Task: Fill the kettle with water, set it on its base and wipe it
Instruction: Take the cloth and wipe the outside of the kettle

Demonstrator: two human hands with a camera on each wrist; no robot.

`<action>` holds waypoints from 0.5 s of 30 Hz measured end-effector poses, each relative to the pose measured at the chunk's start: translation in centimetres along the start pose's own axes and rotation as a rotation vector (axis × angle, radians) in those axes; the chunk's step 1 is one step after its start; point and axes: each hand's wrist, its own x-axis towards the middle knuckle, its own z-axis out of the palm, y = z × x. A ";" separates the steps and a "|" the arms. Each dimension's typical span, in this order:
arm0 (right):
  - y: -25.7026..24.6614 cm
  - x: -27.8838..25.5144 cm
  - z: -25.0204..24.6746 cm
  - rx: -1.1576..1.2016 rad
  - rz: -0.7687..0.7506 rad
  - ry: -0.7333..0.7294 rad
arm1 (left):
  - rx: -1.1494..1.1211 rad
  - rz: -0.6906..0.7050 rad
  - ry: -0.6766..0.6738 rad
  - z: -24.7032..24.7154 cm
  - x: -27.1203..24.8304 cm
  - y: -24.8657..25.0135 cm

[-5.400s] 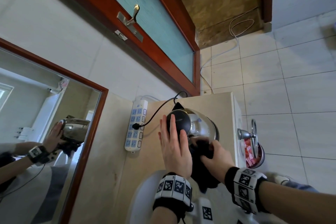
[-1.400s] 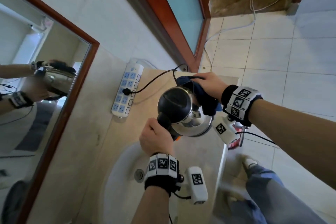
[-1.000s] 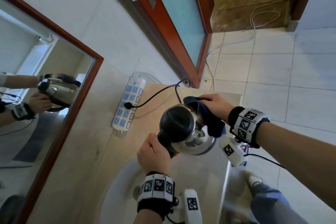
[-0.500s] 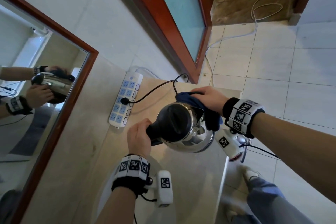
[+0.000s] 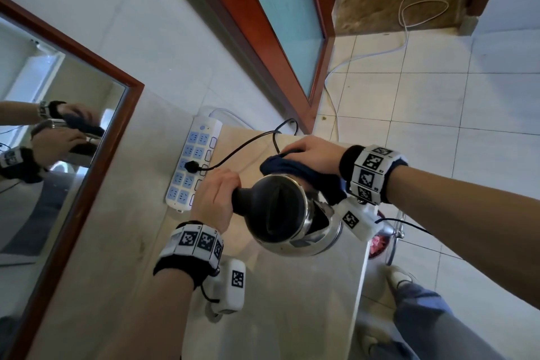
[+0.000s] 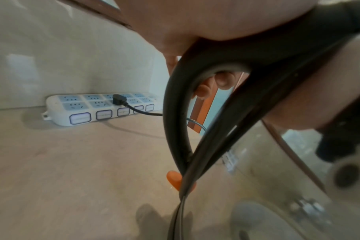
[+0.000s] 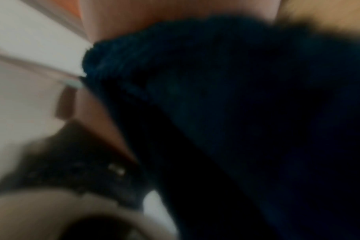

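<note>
over the counter [image 5: 280, 316] – left hand [image 5: 214, 202] grips the kettle [image 5: 287, 215] handle, right hand [image 5: 314, 155] presses a dark cloth [image 5: 301, 174] to its side.

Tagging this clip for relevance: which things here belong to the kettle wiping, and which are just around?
In use:
kettle, gripped by the left hand
dark blue cloth, pressed on it by the right hand

Just around:
power strip
black cord
mirror

The kettle [image 5: 287, 218] hides its base; the right-wrist view is blurred.
</note>
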 end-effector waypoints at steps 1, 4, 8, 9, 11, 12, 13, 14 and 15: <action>-0.8 0.2 -0.1 0.020 -0.056 -0.014 | -0.005 -0.010 -0.030 -0.1 0.3 -0.1; -2.0 0.5 -0.3 0.058 -0.138 -0.101 | 0.003 0.001 -0.072 0.1 1.0 -0.8; -0.6 1.3 -0.5 -0.050 -0.051 -0.152 | -0.103 -0.104 -0.130 0.0 1.7 -1.0; -0.2 1.6 -0.4 -0.113 -0.018 -0.165 | -0.118 -0.134 -0.137 -0.1 1.7 -0.7; 0.1 2.2 -0.3 -0.206 0.021 -0.205 | -0.117 -0.161 -0.161 -0.5 1.7 0.0; -0.3 2.5 -0.2 -0.225 0.019 -0.224 | -0.111 -0.172 -0.178 -0.5 1.6 0.1; -0.8 2.7 -0.1 -0.225 0.001 -0.239 | -0.105 -0.193 -0.202 -0.7 1.7 0.2; -1.6 2.8 -0.1 -0.202 -0.028 -0.249 | -0.108 -0.213 -0.221 -0.6 1.8 0.1; -2.4 2.9 0.0 -0.156 -0.067 -0.264 | -0.115 -0.228 -0.232 -0.7 1.8 0.0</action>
